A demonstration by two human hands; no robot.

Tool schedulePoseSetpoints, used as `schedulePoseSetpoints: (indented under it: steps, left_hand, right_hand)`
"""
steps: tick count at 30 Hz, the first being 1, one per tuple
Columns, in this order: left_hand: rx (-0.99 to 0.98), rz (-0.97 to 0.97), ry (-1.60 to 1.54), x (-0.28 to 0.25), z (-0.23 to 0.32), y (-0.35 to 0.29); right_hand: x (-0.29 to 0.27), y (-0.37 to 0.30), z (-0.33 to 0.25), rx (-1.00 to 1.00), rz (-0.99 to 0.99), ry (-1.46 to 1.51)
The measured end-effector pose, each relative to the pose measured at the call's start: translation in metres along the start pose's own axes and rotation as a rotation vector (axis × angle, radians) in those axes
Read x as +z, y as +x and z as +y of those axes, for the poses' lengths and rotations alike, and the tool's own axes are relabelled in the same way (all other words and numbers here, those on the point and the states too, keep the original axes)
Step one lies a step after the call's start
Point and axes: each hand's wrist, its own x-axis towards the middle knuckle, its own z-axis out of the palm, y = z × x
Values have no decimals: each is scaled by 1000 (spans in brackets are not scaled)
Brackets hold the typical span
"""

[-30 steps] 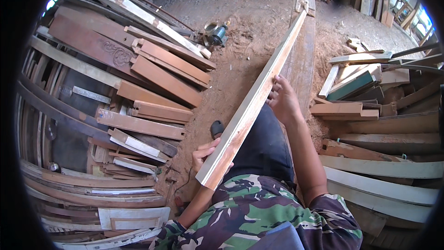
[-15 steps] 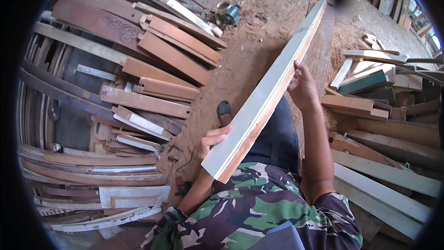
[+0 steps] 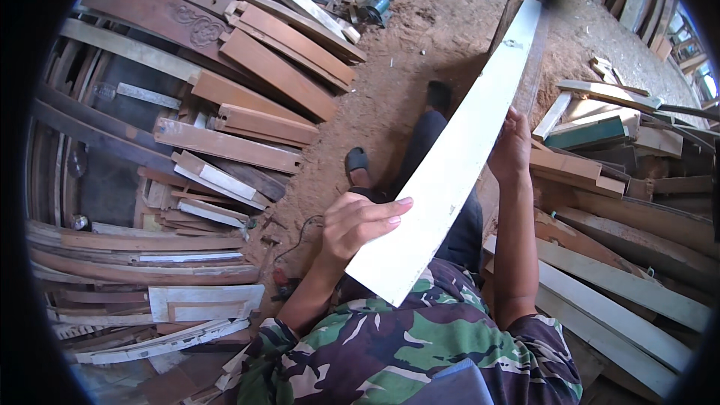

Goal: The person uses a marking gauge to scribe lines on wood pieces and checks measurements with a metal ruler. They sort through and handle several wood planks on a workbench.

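Note:
A long white-painted wooden board (image 3: 454, 172) slants from my lap up toward the far right, its broad white face turned up. My left hand (image 3: 351, 231) grips the near left edge, with fingertips on the white face and the thumb hidden. At the opposite edge, about midway along, my right hand (image 3: 511, 146) is closed around the side, its fingers partly hidden behind the board. The far end lies over or just above a narrow wooden bench (image 3: 531, 82); whether they touch I cannot tell.
Stacked wooden boards (image 3: 262, 105) fill the left side, and timber offcuts (image 3: 600, 135) with long planks (image 3: 600, 315) lie on the right. A green power tool (image 3: 375, 9) rests on the sawdust-covered floor (image 3: 405, 52). My foot in a dark sandal (image 3: 358, 159) is left of the board.
The board has been rolled so its broad white face points up and its bare wood edge is hidden. Both hands still hold it; the left fingers now reach further over the face.

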Motion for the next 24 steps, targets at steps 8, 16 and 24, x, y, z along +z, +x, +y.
schedulePoseSetpoints:
  steps: [8, 16, 24]
  left_hand:
    - [194, -172, -1, 2, 24, 49]
    - [446, -307, -82, 31, 58, 93]
    - [460, -329, -94, 37, 59, 99]
  right_hand:
    - [31, -20, -10, -202, 2, -119]
    - [-8, -38, -32, -253, 2, 38]
    - [30, -54, -30, -89, -380, 421]
